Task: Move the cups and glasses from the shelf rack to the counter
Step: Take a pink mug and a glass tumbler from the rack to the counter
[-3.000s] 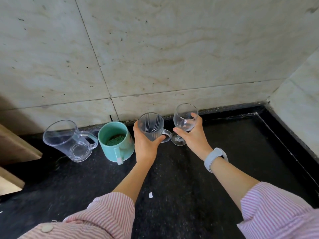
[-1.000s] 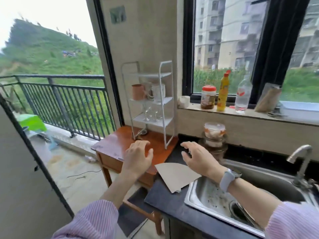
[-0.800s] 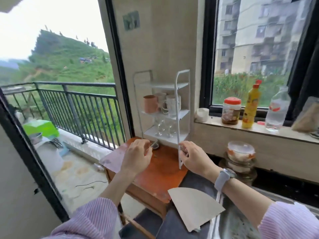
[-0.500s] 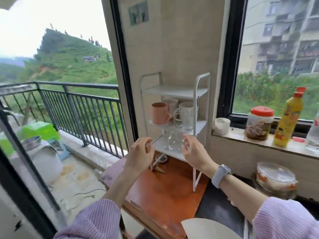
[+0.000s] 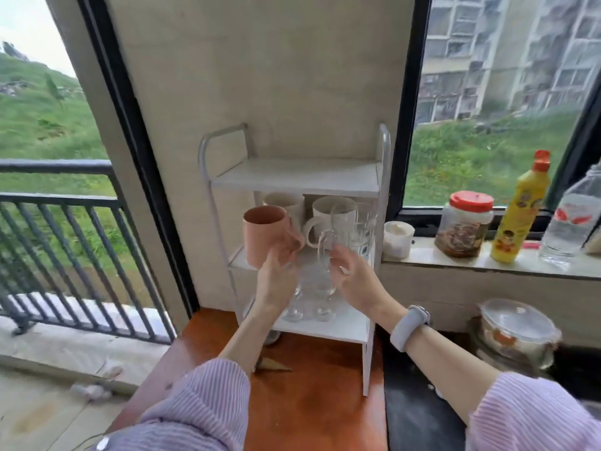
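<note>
Head view: one frame, wide angle, some motion blur.
Rack: white three-tier shelf rack [image 5: 294, 177] stands on a wooden table [image 5: 312, 395] against the far wall, between two windows. Its top tier is bare.
Left hand: left hand [image 5: 276, 281] reaches up at the middle tier, fingers curled around the lower side and handle of a pink cup [image 5: 265, 234]. The cup sits upright at the left front of that tier; whether it is lifted off the shelf I cannot tell.
Right hand: right hand [image 5: 353, 279] is just right of the left one, fingers bent at the handle of a clear glass mug [image 5: 343, 227]. Blur and glass hide the exact grip; it looks like a pinch on the handle.
Middle tier, far side: two white mugs [image 5: 320, 211] stand behind the pink cup and glass mug.
Bottom tier: stemmed glasses [image 5: 312, 297], partly hidden behind both hands; number unclear.
Wrist: grey band [image 5: 408, 327] on the right wrist; striped sleeves on both arms.
Counter: dark counter [image 5: 413, 415] lies right of the table, near side.
Sill, right: small white cup [image 5: 398, 239], red-lidded jar [image 5: 465, 227], yellow bottle [image 5: 520, 209], clear bottle [image 5: 574, 222].
</note>
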`<state>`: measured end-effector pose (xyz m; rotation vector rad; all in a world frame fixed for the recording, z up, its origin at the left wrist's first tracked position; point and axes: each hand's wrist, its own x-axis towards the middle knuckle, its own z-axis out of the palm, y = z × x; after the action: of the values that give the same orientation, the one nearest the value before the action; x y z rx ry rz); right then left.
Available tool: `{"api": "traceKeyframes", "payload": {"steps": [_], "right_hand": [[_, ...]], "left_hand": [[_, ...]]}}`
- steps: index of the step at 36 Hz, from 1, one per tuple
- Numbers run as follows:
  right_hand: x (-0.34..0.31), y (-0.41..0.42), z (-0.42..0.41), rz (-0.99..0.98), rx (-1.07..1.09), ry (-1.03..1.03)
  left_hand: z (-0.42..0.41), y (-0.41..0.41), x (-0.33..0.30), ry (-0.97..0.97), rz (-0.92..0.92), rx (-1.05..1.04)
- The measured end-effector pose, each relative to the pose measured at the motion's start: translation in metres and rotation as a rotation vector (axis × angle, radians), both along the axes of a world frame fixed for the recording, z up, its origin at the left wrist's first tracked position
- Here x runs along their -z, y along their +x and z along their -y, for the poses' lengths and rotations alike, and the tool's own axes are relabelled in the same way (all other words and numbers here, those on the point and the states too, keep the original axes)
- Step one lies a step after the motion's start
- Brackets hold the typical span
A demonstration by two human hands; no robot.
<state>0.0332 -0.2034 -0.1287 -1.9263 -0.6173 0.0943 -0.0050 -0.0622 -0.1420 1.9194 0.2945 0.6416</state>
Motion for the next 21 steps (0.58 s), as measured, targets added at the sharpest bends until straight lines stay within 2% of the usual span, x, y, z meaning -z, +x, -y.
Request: {"api": "traceKeyframes", "payload": {"steps": [2, 8, 11, 16, 21], "right_hand": [[0.002, 0.005, -0.005, -0.035, -0.006, 0.061], [0.001, 0.01, -0.013, -0.204, -0.032, 0.206], [0.0, 0.01, -0.013, -0.204, -0.013, 0.221], [0.001, 0.009, -0.009, -0.196, -0.006, 0.197], [-0.001, 0.006, -0.004, -0.28, -0.005, 0.238]], "left_hand": [[0.0, 0.011, 0.003, -0.029, 0.036, 0.041], [0.0, 0.025, 0.013, -0.006, 0.078, -0.018], [0.002, 0.031, 0.013, -0.006, 0.047, 0.003], [0.002, 0.037, 0.0, -0.125, 0.023, 0.085], [-0.002, 0.031, -0.002, -0.14, 0.034, 0.028]]}}
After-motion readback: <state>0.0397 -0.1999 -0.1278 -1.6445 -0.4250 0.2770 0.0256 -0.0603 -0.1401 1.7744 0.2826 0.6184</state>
